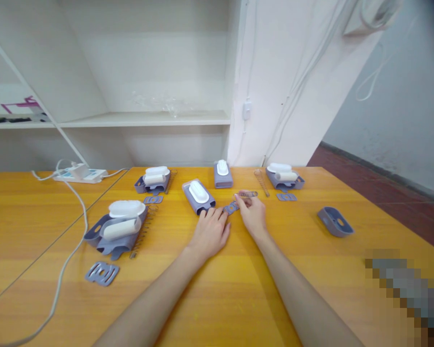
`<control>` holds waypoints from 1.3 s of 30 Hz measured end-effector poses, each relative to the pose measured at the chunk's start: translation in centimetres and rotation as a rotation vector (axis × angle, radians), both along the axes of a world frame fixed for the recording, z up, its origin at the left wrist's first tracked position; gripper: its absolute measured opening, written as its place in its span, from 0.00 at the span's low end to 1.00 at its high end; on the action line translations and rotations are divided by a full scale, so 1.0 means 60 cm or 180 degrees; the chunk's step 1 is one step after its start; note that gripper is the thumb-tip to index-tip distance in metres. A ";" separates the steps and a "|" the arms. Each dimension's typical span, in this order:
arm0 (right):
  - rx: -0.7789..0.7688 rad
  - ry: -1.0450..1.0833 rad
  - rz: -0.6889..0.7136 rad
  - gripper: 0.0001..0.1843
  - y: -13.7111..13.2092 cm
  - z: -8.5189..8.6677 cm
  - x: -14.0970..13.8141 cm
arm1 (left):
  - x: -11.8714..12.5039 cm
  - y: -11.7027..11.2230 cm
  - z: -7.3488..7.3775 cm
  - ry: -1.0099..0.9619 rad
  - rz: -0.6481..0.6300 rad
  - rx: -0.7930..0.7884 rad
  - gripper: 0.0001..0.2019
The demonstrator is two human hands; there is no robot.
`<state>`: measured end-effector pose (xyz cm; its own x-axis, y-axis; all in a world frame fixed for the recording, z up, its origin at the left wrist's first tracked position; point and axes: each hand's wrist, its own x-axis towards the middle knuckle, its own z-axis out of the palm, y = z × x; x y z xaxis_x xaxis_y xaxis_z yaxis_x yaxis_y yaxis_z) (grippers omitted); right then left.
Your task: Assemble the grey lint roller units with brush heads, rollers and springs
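Observation:
My right hand (253,213) pinches a coiled metal spring (249,194) between thumb and fingers, held roughly level just above the table. My left hand (211,232) lies palm down with its fingers apart, holding nothing that I can see. Its fingertips are at the open near end of a grey-purple case (190,198) with a white oval pad (198,192) on top; whether they touch it is hard to tell. Between the two hands lies a flat slotted grey plate (231,207). Behind them stands another grey case (223,182) with a white ribbed pad.
Similar part sets lie around: a large case (121,241) with a white roll, a slotted plate (101,273), a back-left case (162,184) and a back-right case (284,180). A grey end cap (335,221) sits right. A power strip (94,175) and white cable (81,212) lie left.

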<state>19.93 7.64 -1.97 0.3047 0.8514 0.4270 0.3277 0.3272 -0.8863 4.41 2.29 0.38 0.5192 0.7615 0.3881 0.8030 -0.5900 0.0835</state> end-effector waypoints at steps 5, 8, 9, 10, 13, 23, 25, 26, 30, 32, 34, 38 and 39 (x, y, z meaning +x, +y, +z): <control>0.0079 -0.0278 -0.0035 0.17 -0.002 0.002 0.000 | 0.004 0.001 -0.004 0.0020 0.0051 0.0040 0.14; 0.0012 -0.0329 -0.0044 0.16 -0.003 0.003 0.000 | 0.005 0.003 -0.007 0.0064 0.0094 0.0045 0.14; -0.0020 -0.0335 -0.0053 0.16 -0.003 0.003 0.000 | 0.005 0.003 -0.007 0.0072 0.0101 0.0045 0.14; -0.0051 -0.0338 -0.0072 0.16 -0.003 0.003 0.000 | 0.006 0.004 -0.008 0.0077 0.0104 0.0043 0.14; -0.0122 -0.0327 -0.0112 0.19 -0.002 0.001 -0.001 | 0.007 0.005 -0.009 0.0093 0.0103 0.0042 0.12; -0.0037 -0.0378 -0.0353 0.15 -0.003 0.002 0.008 | 0.012 0.012 -0.017 0.0077 0.0018 -0.0067 0.08; 0.0000 -0.0365 -0.0348 0.15 -0.003 0.001 0.010 | 0.013 0.012 -0.018 0.0052 0.0009 -0.0078 0.08; 0.0013 -0.0360 -0.0344 0.16 -0.003 0.001 0.011 | 0.013 0.012 -0.019 0.0031 0.0000 -0.0079 0.08; 0.0021 -0.0362 -0.0349 0.15 -0.005 0.000 0.012 | 0.012 0.012 -0.023 -0.0138 0.0008 -0.0063 0.08; 0.0005 -0.0343 -0.0389 0.14 -0.007 0.002 0.011 | 0.010 0.012 -0.025 -0.0282 0.0005 -0.0085 0.09; 0.0002 -0.0311 -0.0399 0.14 -0.009 0.005 0.009 | 0.008 0.013 -0.027 -0.0484 -0.0038 -0.0163 0.10; 0.0041 -0.0279 -0.0385 0.16 -0.012 0.007 0.003 | 0.005 0.015 -0.029 -0.0914 -0.0218 -0.0416 0.10; 0.0058 -0.0262 -0.0393 0.16 -0.012 0.006 0.002 | 0.005 0.016 -0.029 -0.1007 -0.0256 -0.0472 0.10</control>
<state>20.03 6.94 -1.59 0.3698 0.8015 0.4699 0.4377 0.2959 -0.8490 4.70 3.26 -1.39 0.4516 0.7831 0.4275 0.6752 -0.6132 0.4100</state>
